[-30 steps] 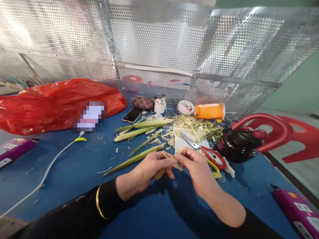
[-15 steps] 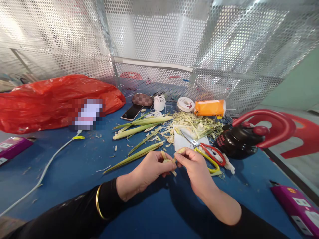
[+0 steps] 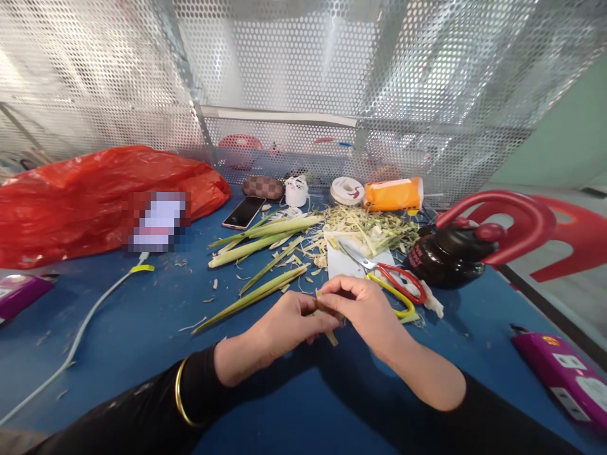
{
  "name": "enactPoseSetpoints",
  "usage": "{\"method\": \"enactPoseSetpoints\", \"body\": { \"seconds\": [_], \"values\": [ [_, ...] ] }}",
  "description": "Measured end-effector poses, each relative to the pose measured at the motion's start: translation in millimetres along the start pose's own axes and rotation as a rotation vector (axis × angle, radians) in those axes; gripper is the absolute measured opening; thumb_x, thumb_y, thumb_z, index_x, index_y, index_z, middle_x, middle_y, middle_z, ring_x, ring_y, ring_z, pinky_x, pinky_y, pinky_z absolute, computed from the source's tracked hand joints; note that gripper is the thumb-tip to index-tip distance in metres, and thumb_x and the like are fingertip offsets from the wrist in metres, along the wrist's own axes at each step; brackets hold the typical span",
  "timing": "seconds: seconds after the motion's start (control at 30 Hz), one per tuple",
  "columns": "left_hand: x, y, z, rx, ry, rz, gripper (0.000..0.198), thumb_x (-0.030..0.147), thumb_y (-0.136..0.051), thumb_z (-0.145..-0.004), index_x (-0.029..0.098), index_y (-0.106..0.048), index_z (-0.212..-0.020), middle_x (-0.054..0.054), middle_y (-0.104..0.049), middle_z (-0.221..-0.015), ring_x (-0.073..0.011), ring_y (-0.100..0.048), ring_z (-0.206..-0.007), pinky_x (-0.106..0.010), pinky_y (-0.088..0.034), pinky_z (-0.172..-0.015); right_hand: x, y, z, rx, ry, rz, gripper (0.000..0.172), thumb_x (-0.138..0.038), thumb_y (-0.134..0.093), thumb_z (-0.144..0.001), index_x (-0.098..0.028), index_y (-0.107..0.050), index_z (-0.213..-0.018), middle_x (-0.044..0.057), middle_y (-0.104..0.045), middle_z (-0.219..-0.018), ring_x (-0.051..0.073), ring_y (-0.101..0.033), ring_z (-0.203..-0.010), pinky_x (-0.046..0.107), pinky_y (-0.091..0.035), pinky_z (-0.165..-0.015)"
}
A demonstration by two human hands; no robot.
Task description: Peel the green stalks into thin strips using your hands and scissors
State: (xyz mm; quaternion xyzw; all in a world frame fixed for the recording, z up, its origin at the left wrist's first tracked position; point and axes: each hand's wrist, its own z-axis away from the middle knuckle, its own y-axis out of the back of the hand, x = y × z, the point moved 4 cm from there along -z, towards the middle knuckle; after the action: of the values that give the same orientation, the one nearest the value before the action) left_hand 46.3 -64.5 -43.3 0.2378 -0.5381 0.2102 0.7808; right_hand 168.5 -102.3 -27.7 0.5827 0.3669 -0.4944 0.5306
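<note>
In front of me, low over the blue table (image 3: 294, 411), my left hand (image 3: 287, 323) pinches a folded pale-yellow leaf strip (image 3: 332, 338) between thumb and fingers. My right hand (image 3: 367, 309) meets it there, its thumb and fingertips closed on the strip's upper end. Much of the strip is hidden by the fingers. Just beyond my right hand lie scissors (image 3: 403, 289) with red and yellow handles, blades resting on a white sheet (image 3: 334, 262). Long green leaf stalks (image 3: 251, 299) lie beyond my left hand.
Shredded leaf scraps (image 3: 391, 229) are heaped behind the scissors. A black jug (image 3: 446, 259) with a red handle stands at right. Along the back are a phone (image 3: 243, 212), a checked case (image 3: 263, 188), a ribbon spool (image 3: 347, 191) and an orange packet (image 3: 393, 194). A red bag (image 3: 95, 202) lies left.
My right hand's fingertips have come down and in against the left hand's, over the leaf strip. The view has shifted slightly.
</note>
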Motion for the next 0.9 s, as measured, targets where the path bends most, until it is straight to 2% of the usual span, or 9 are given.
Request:
{"method": "enactPoseSetpoints", "body": {
  "seconds": [0.17, 0.37, 0.47, 0.53, 0.6, 0.67, 0.77, 0.83, 0.9],
  "values": [
    [-3, 0.6, -1, -0.016, -0.002, -0.054, 0.034, 0.047, -0.064, -0.072, 0.013, -0.067, -0.069, 0.001, -0.057, -0.055, -0.0079, -0.041, -0.047, -0.022, -0.030, -0.047, 5, 0, 2, 0.046, -0.010, -0.047, 0.011, -0.026, -0.058, -0.076, -0.018, -0.059, -0.068, -0.003, -0.054, -0.059, 0.010, -0.045, -0.053, 0.021, -0.037, -0.047],
    [-1, -0.9, 0, -0.060, -0.017, -0.058, 0.033, 0.043, -0.065, -0.072, 0.014, -0.060, -0.057, 0.004, -0.049, -0.049, -0.0073, -0.040, -0.045, -0.022, -0.026, -0.045, 14, -3, 1, 0.101, 0.022, -0.022, 0.013, -0.027, -0.057, -0.080, -0.018, -0.058, -0.072, -0.002, -0.055, -0.063, 0.011, -0.048, -0.056, 0.021, -0.038, -0.048],
    [-3, -0.8, -1, -0.040, 0.006, 0.051, 0.030, 0.042, -0.067, -0.071, 0.014, -0.063, -0.061, 0.003, -0.053, -0.049, -0.0083, -0.044, -0.046, -0.022, -0.030, -0.048, 11, 0, -1, 0.082, 0.082, 0.081, 0.013, -0.027, -0.056, -0.083, -0.018, -0.060, -0.074, 0.000, -0.060, -0.067, 0.014, -0.054, -0.060, 0.023, -0.042, -0.052],
    [-5, 2.6, -2, 0.042, 0.026, 0.189, 0.030, 0.042, -0.070, -0.069, 0.013, -0.066, -0.066, 0.002, -0.054, -0.050, -0.0090, -0.047, -0.049, -0.022, -0.035, -0.052, 0, 7, 1, 0.178, 0.261, 0.230, 0.011, -0.025, -0.055, -0.085, -0.019, -0.063, -0.082, 0.003, -0.065, -0.082, 0.018, -0.060, -0.076, 0.027, -0.047, -0.063],
    [-5, 6.8, -3, 0.124, 0.028, 0.336, 0.031, 0.043, -0.071, -0.069, 0.012, -0.066, -0.068, 0.000, -0.056, -0.052, -0.0098, -0.050, -0.051, -0.023, -0.038, -0.057, -17, 14, 10, 0.321, 0.540, 0.413, 0.013, -0.020, -0.055, -0.087, -0.019, -0.065, -0.094, 0.007, -0.064, -0.096, 0.021, -0.060, -0.091, 0.032, -0.046, -0.077],
    [-4, 9.5, -4, 0.151, 0.025, 0.510, 0.032, 0.045, -0.069, -0.071, 0.013, -0.066, -0.069, -0.002, -0.059, -0.056, -0.0113, -0.053, -0.055, -0.024, -0.043, -0.062, -31, 14, 21, 0.384, 0.814, 0.597, 0.016, -0.015, -0.055, -0.086, -0.020, -0.065, -0.097, 0.007, -0.064, -0.096, 0.020, -0.060, -0.092, 0.035, -0.044, -0.083],
    [-3, 12.4, -4, 0.187, 0.053, 0.748, 0.026, 0.040, -0.066, -0.074, 0.014, -0.065, -0.071, -0.002, -0.062, -0.064, -0.0114, -0.055, -0.058, -0.024, -0.045, -0.063, -36, 3, 31, 0.294, 1.072, 0.841, 0.020, -0.009, -0.054, -0.086, -0.019, -0.067, -0.096, 0.006, -0.066, -0.087, 0.018, -0.061, -0.083, 0.035, -0.042, -0.081],
    [-3, 13.0, -3, 0.183, 0.050, 0.787, 0.018, 0.032, -0.065, -0.074, 0.014, -0.065, -0.072, -0.001, -0.061, -0.067, -0.0098, -0.053, -0.058, -0.022, -0.042, -0.058, -31, -6, 31, 0.179, 1.114, 0.958, 0.022, -0.010, -0.052, -0.087, -0.018, -0.067, -0.101, 0.006, -0.066, -0.088, 0.018, -0.061, -0.083, 0.036, -0.041, -0.082],
    [-1, 11.4, -2, 0.120, 0.007, 0.754, 0.012, 0.025, -0.066, -0.072, 0.013, -0.066, -0.074, -0.001, -0.062, -0.071, -0.0092, -0.053, -0.060, -0.021, -0.040, -0.058, -25, -13, 29, 0.092, 1.117, 1.042, 0.024, -0.011, -0.050, -0.088, -0.015, -0.066, -0.106, 0.008, -0.066, -0.092, 0.018, -0.060, -0.085, 0.037, -0.041, -0.085]
  ]
}}
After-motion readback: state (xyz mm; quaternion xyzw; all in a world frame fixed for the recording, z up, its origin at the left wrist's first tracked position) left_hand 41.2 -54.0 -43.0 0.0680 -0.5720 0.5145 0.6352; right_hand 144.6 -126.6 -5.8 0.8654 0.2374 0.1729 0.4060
